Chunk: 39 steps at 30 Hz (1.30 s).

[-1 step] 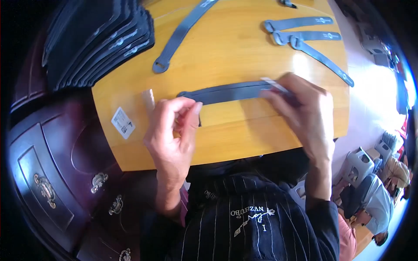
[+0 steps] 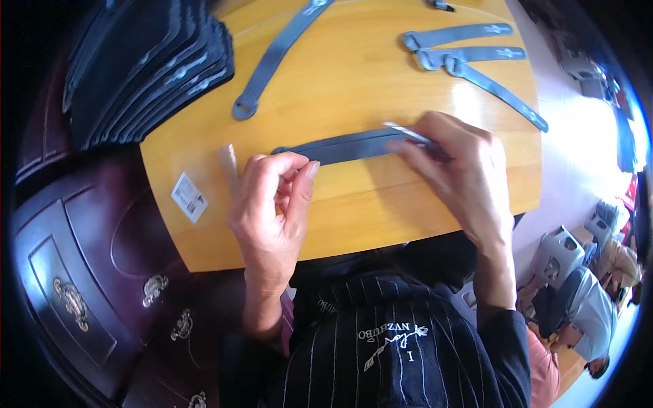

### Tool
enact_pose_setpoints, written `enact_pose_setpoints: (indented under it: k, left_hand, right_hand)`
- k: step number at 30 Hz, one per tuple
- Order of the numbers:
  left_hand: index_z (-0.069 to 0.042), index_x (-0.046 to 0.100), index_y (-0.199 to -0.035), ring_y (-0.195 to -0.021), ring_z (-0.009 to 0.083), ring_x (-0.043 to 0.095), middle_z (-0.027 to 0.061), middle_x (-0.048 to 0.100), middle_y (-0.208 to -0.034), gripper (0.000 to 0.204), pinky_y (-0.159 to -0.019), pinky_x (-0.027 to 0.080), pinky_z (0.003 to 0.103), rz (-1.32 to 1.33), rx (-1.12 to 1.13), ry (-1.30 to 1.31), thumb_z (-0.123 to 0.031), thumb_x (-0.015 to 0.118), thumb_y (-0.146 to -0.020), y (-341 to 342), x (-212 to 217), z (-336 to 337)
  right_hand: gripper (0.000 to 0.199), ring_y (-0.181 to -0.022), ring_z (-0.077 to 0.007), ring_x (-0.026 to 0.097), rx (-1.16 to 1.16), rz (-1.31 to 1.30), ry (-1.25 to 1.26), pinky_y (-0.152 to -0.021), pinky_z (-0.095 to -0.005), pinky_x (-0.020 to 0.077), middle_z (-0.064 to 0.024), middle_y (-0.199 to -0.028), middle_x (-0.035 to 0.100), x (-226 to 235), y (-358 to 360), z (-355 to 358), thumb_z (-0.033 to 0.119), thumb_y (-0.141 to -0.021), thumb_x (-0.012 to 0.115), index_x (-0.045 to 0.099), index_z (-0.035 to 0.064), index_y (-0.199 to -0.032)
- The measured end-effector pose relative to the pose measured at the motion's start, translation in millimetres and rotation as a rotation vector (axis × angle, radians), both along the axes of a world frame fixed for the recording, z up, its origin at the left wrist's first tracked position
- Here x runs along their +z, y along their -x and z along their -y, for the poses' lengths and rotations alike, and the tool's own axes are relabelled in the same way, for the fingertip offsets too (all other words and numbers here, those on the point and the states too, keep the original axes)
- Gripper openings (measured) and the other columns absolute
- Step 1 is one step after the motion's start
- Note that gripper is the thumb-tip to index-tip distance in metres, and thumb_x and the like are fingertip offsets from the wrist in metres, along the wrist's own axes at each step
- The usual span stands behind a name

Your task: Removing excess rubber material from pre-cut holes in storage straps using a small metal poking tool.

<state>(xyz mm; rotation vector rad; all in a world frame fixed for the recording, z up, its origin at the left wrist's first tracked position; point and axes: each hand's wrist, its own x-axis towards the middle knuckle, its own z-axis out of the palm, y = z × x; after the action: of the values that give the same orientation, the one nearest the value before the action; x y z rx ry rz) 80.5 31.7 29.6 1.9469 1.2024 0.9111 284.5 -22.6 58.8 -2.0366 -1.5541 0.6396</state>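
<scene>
A dark grey strap (image 2: 340, 148) lies across the table between my hands, a seam or fold running along it. At its left end my left hand (image 2: 272, 204) is closed, thumb and forefinger brought together in a pinch. Whatever those fingertips hold, if anything, is hidden. My right hand (image 2: 462, 170), over the strap's right end, grips a slim tool with a thin, pale metal tip (image 2: 401, 129). The tip points left above the strap. Most of the tool is covered by the fingers, and its exact kind cannot be made out.
Another grey strap (image 2: 275, 68) with a slotted round end lies beyond. Three more straps (image 2: 469, 54) rest at far right. A stack of black flat pieces (image 2: 149, 68) stands at far left. Near the left edge are a white label (image 2: 189, 197) and a pale strip (image 2: 229, 160). People (image 2: 592, 313) sit at right.
My right hand has moved a little left along the strap with the tool. The left hand stays nearly in place. The whole view has shifted slightly.
</scene>
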Motion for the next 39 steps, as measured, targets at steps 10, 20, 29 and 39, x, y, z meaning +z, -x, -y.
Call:
enact_pose_setpoints:
  k: [10,20,29,39]
  left_hand:
    - [0.001,0.06,-0.088,-0.06,0.01,0.048,0.0036,0.053,-0.072,0.01,-0.05,0.04,0.023,-0.125,-0.05,0.336,0.001,0.068,-0.082,-8,10,-10]
    - [0.0,0.064,-0.088,-0.084,0.0285,0.057,0.0106,0.061,-0.086,0.008,-0.073,0.048,0.037,-0.195,-0.468,-0.366,-0.001,0.066,-0.081,-115,44,-36]
    - [-0.02,0.065,-0.119,-0.13,0.0212,0.042,-0.0038,0.054,-0.135,0.031,-0.111,0.034,0.034,-0.211,-0.931,-0.502,-0.018,0.056,-0.09,-219,-15,-104]
    - [-0.018,0.056,-0.13,-0.138,0.021,0.032,-0.0016,0.048,-0.14,0.037,-0.115,0.026,0.036,-0.173,-1.123,-0.291,-0.022,0.054,-0.093,-221,-28,-111]
  right_hand:
    - [0.026,-0.059,-0.0258,0.064,-0.078,-0.261,0.069,-0.056,-0.0341,0.0494,-0.0125,-0.064,0.062,-7,-30,-2,0.03,-0.085,0.068,0.064,0.0039,-0.084]
    - [0.028,-0.085,-0.0263,0.066,-0.406,0.231,-0.256,-0.075,-0.0369,0.0517,-0.0105,-0.108,0.06,-22,-91,13,0.023,-0.085,0.068,0.065,0.0024,-0.104]
    - [0.022,-0.089,-0.0315,0.063,-0.393,0.128,-0.336,-0.074,-0.0406,0.0505,-0.0123,-0.104,0.058,-41,-95,12,0.016,-0.08,0.07,0.063,0.0042,-0.097]
    - [0.018,-0.078,-0.0347,0.064,-0.365,0.031,-0.305,-0.067,-0.0425,0.0491,-0.0147,-0.079,0.062,-32,-93,30,0.016,-0.08,0.068,0.056,0.0036,-0.085]
